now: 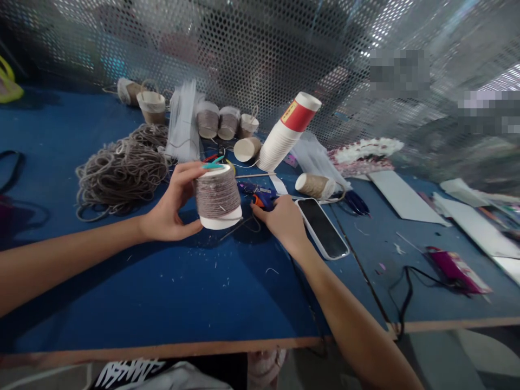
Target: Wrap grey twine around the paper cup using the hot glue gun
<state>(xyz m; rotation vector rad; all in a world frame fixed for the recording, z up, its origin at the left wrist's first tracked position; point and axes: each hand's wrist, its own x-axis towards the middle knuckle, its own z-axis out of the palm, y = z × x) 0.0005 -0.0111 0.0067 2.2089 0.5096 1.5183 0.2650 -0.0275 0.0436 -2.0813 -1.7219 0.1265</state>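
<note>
My left hand is closed around a paper cup held above the blue table. Grey cord is wound round most of the cup, leaving a white band bare at the lower end. Something teal shows by my fingertips at the cup's top; I cannot make out what it is. To the right, my right hand grips a blue hot glue gun with an orange part under my fingers. Much of its handle is hidden by the hand. A white-edged phone lies right beside that hand.
A heap of grey cord lies left. Behind stand a leaning stack of paper cups, several wrapped cups and white netting. A perforated metal screen rises at the back. White boards and a purple packet lie right.
</note>
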